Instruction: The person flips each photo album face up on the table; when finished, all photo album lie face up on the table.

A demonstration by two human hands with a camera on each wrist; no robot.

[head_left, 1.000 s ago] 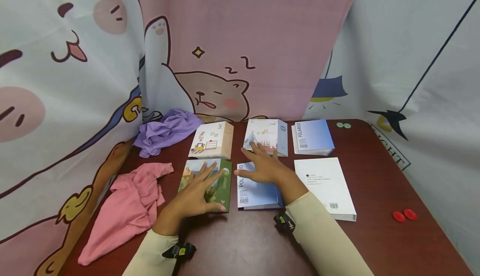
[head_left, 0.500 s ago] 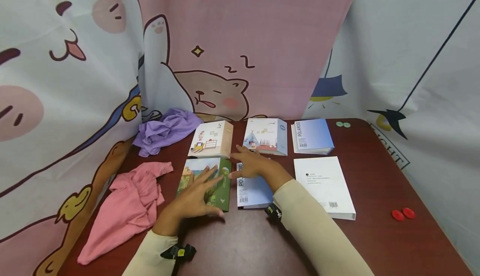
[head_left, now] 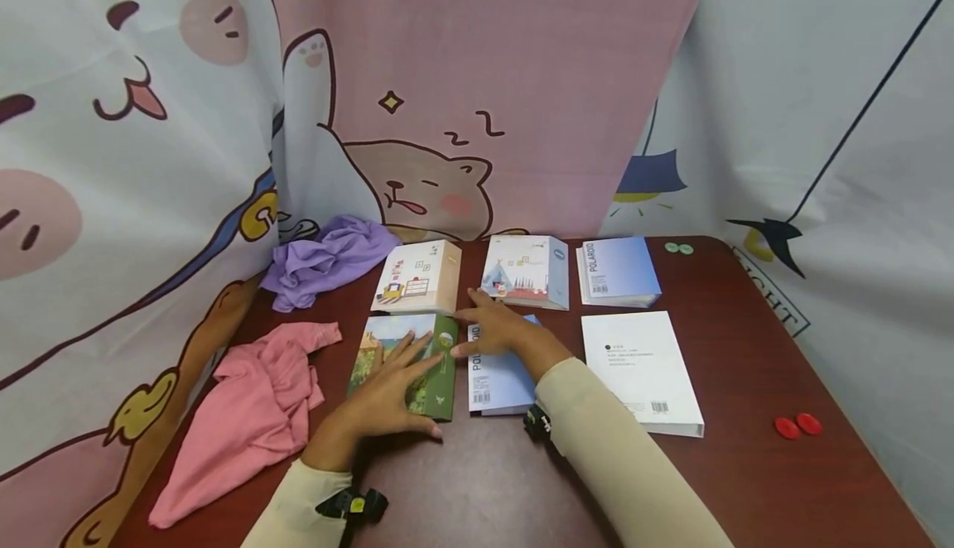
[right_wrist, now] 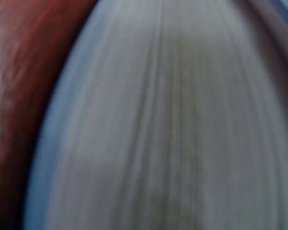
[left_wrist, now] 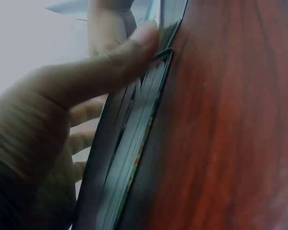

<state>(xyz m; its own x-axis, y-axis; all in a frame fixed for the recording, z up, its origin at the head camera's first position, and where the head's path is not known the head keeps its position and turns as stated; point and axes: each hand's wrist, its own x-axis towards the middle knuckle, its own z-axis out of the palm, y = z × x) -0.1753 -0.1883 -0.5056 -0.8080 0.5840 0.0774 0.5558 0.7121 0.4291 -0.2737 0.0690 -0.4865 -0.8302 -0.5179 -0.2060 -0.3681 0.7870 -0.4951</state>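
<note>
Cartoon-printed curtains close in a dark red table [head_left: 745, 482] that carries six small books in two rows, with cloths to one side.

Taking the green landscape book [head_left: 406, 363] as the landmark: the left hand [head_left: 387, 395] lies flat on its cover, fingers spread, the thumb running along its near edge; the left wrist view shows that thumb [left_wrist: 110, 67] pressed against the page block at the table's surface. Just right of the green book lies the blue Polaroid book [head_left: 495, 374], and the right hand [head_left: 499, 329] rests across its far end, fingers loosely extended, the forefinger pointing toward the gap between the two covers. The right wrist view is only a blur of pale pages.

Judging from this, squaring the two books calls for even downward pressure and sliding rather than lifting, so the covers stay shut.

Left of the green book sits a pink cloth [head_left: 246, 415]. Beyond it stand a beige book [head_left: 417, 276] and a purple cloth [head_left: 328, 254].
</note>
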